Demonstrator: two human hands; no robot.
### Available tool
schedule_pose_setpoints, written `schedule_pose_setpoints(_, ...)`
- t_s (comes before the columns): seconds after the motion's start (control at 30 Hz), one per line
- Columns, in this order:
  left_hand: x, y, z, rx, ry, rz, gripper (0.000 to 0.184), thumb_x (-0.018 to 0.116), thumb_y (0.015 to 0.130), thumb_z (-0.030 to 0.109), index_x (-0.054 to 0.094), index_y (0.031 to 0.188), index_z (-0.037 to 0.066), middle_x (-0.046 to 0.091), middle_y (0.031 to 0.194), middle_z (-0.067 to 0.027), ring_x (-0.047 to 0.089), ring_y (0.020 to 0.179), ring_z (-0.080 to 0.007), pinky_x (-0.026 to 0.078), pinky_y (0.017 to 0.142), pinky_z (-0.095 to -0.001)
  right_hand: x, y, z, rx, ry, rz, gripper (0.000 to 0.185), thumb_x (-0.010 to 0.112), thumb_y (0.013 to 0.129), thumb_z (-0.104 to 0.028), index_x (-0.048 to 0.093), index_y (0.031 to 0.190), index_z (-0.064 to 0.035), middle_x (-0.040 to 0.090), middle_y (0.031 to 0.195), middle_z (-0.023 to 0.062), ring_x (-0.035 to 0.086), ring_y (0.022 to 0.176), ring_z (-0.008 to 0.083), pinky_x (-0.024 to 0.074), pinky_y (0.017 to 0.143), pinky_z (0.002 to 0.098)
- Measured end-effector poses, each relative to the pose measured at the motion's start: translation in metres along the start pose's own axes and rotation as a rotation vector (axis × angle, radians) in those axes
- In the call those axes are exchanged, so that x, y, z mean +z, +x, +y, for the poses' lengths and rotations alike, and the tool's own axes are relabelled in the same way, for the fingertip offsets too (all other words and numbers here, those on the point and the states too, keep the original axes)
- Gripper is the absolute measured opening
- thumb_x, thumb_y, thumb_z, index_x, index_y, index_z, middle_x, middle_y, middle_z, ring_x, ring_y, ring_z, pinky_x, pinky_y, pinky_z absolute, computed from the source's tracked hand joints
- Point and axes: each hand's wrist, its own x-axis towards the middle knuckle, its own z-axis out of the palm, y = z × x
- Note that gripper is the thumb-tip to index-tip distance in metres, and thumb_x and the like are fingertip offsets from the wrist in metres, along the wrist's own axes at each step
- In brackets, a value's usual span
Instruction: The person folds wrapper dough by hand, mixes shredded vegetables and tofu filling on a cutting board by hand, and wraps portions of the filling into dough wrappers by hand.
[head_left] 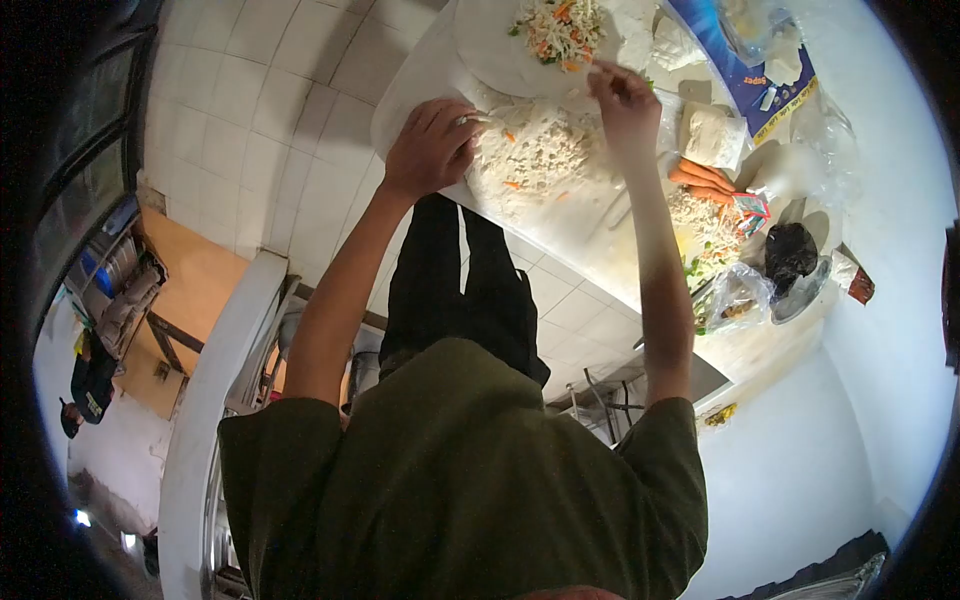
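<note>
My left hand (432,148) is at the table's near edge with its fingers curled down beside a crumbly white flour-like mound (535,150) flecked with orange bits. Something pale shows at its fingertips, too small to name. My right hand (625,100) hovers right of the mound, fingers drawn together; whatever may be between them is hidden. Just beyond its fingertips lies a heap of shredded vegetables (560,32), white, orange and green, on a pale, thin sheet (480,50) that looks like rolled dough.
Carrots (703,180), a white block (714,136), more shredded vegetables (705,225), a clear plastic bag (742,292) and a black bag (790,252) crowd the right side. A blue printed packet (745,70) lies at the far right. Another person (90,385) is at far left.
</note>
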Motion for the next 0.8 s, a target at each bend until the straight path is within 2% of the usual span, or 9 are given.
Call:
schedule_pose_setpoints(0.03,0.000,0.000,0.000,0.000,-0.004,0.004,0.024,0.066,0.090,0.020,0.064,0.113,0.014,0.063,0.122,-0.0081,0.057,0.122,-0.0318,0.042,0.108,-0.0494,0.003,0.015,0.001,-0.057,0.055,0.075,0.027,0.069,0.097,-0.017,0.070,0.117,0.0019,0.075,0.096,0.0135,0.072,0.083,0.0163,0.0565,0.077,0.0278)
schedule_pose_setpoints(0.13,-0.002,0.001,0.001,-0.003,0.031,0.006,0.025,0.068,0.087,0.019,0.066,0.111,0.015,0.063,0.122,-0.0052,0.057,0.121,-0.0275,0.044,0.108,-0.0451,0.012,0.036,-0.009,-0.234,-0.171,0.164,0.035,0.066,0.098,-0.019,0.065,0.127,0.0010,0.072,0.107,0.0224,0.072,0.096,0.0286,0.0565,0.086,0.0367)
schedule_pose_setpoints(0.23,-0.002,0.002,0.002,-0.006,0.029,0.019,0.026,0.070,0.085,0.018,0.067,0.111,0.015,0.062,0.123,-0.0037,0.057,0.122,-0.0253,0.044,0.108,-0.0430,0.021,0.038,-0.008,-0.493,-0.502,0.179,0.044,0.061,0.099,-0.020,0.057,0.137,0.0010,0.064,0.125,0.0315,0.063,0.118,0.0421,0.0519,0.098,0.0476)
schedule_pose_setpoints(0.27,-0.002,0.001,0.002,-0.007,0.021,0.027,0.027,0.070,0.085,0.017,0.067,0.111,0.015,0.062,0.123,-0.0037,0.057,0.122,-0.0253,0.045,0.108,-0.0430,0.021,0.030,-0.009,-0.347,-0.526,0.069,0.054,0.059,0.100,-0.027,0.048,0.144,0.0028,0.047,0.145,0.0354,0.045,0.137,0.0492,0.0398,0.112,0.0527)
schedule_pose_setpoints(0.37,-0.004,0.002,0.003,-0.007,-0.019,0.035,0.025,0.069,0.089,0.020,0.066,0.112,0.014,0.065,0.121,-0.0072,0.059,0.121,-0.0298,0.042,0.109,-0.0478,0.041,0.021,0.003,-0.423,-0.641,0.063,0.066,0.058,0.100,-0.037,0.041,0.148,0.0048,0.034,0.153,0.0379,0.031,0.145,0.0520,0.0308,0.118,0.0538)
schedule_pose_setpoints(0.4,-0.004,0.001,0.003,-0.012,-0.014,0.024,0.026,0.068,0.089,0.020,0.066,0.114,0.014,0.065,0.121,-0.0071,0.059,0.122,-0.0299,0.042,0.109,-0.0477,0.049,0.018,0.001,-0.467,-0.710,0.006,0.074,0.057,0.100,-0.044,0.035,0.151,0.0054,0.026,0.156,0.0391,0.023,0.147,0.0553,0.0223,0.120,0.0585)
schedule_pose_setpoints(0.53,0.001,-0.001,-0.001,-0.026,0.011,-0.004,0.028,0.069,0.086,0.018,0.067,0.114,0.014,0.063,0.124,-0.0057,0.057,0.124,-0.0285,0.044,0.108,-0.0457,0.066,0.017,-0.004,-0.496,-0.678,0.124,0.074,0.057,0.099,-0.045,0.035,0.152,0.0035,0.025,0.156,0.0390,0.026,0.145,0.0575,0.0208,0.119,0.0643)
schedule_pose_setpoints(0.63,-0.001,-0.001,0.000,-0.026,0.026,-0.003,0.029,0.070,0.084,0.017,0.067,0.113,0.014,0.062,0.125,-0.0050,0.056,0.125,-0.0278,0.045,0.108,-0.0452,0.073,0.028,-0.003,-0.500,-0.737,0.077,0.073,0.059,0.098,-0.043,0.037,0.152,0.0018,0.029,0.156,0.0370,0.026,0.145,0.0562,0.0211,0.119,0.0630)
schedule_pose_setpoints(0.8,0.000,-0.003,0.000,-0.026,0.034,0.003,0.030,0.069,0.087,0.019,0.066,0.116,0.014,0.062,0.126,-0.0059,0.056,0.124,-0.0286,0.044,0.108,-0.0464,0.074,0.055,-0.011,-0.560,-0.626,0.132,0.067,0.057,0.099,-0.043,0.042,0.149,0.0001,0.036,0.154,0.0348,0.030,0.146,0.0513,0.0213,0.120,0.0614)
